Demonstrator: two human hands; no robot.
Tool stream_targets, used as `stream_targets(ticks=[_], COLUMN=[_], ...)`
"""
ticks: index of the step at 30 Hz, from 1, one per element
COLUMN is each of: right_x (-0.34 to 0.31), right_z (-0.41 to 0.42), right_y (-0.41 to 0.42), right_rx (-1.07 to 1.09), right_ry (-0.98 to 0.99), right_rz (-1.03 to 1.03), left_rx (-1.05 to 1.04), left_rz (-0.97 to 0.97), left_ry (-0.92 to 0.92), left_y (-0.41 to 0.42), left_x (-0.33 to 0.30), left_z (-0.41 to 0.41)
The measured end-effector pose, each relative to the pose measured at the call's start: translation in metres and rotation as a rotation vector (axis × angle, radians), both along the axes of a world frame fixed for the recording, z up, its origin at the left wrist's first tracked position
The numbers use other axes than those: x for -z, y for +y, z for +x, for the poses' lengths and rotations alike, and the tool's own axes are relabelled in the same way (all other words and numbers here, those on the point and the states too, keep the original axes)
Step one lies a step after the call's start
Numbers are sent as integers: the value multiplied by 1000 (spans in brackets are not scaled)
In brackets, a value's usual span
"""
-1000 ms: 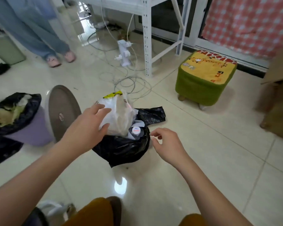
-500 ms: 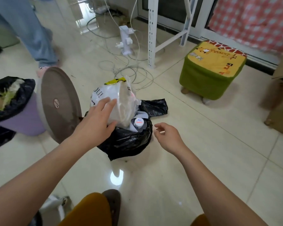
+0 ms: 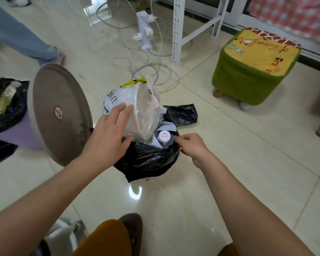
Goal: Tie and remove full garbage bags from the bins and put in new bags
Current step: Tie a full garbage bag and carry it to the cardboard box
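Right hand (image 3: 191, 147) reached black bag (image 3: 148, 161).

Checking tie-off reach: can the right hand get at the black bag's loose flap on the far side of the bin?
Probably yes. The right hand is at the black garbage bag rim, and the flap lies just beyond with open floor between. The bottle cap sits beside the path, not across it.

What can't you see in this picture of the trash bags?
All in the head view:
- The bin under the black bag: the bag hides it completely.
- What fills the clear bag: the left hand and crinkled plastic cover it.
- The bottle below its cap: sunk in trash.
- What the right hand pinches: its fingertips hide it.
- The purple bin: partly behind the lid and cut by the left edge.
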State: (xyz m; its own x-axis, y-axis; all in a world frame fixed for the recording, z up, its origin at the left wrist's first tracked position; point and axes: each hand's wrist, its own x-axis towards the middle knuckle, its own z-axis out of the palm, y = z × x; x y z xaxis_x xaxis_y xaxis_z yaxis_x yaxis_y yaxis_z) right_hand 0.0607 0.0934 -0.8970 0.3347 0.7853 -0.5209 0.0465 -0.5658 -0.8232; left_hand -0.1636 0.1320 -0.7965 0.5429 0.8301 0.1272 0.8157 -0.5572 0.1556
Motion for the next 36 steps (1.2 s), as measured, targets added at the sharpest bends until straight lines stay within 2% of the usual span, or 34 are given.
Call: stream_targets(ticks=[7,12,17,21,26,29,32,34,36], right_x=[0,-1,2,4,2,-5,-10,-13,-13], right_z=[15,34,29,11,10,32,59,68,71], right_y=[-21,-59,-104,-129,-149,-149,-139,-129,-122], right_rx=[86,271,441,472,399,512,559,519,474], right_ry=[96,133,184,226,293,257,205,193,148], right_rz=[-42,-58,-57,-54,-48,-12,32,39,31], left_rx=[114,286,413,489,516,463,269,87,-72], left_rz=[-37,-138,-177,-100,-42,29,78,14,-117], left_ry=[-53,-102,-55,-45,7,47,-49,-136,-141], left_y=[12,14,11,8,-5,-17,-40,-58,-71], left_x=[3,5,-1,-4,-8,-9,1,11,21], left_z=[20,58,94,107,105,99,90,86,83])
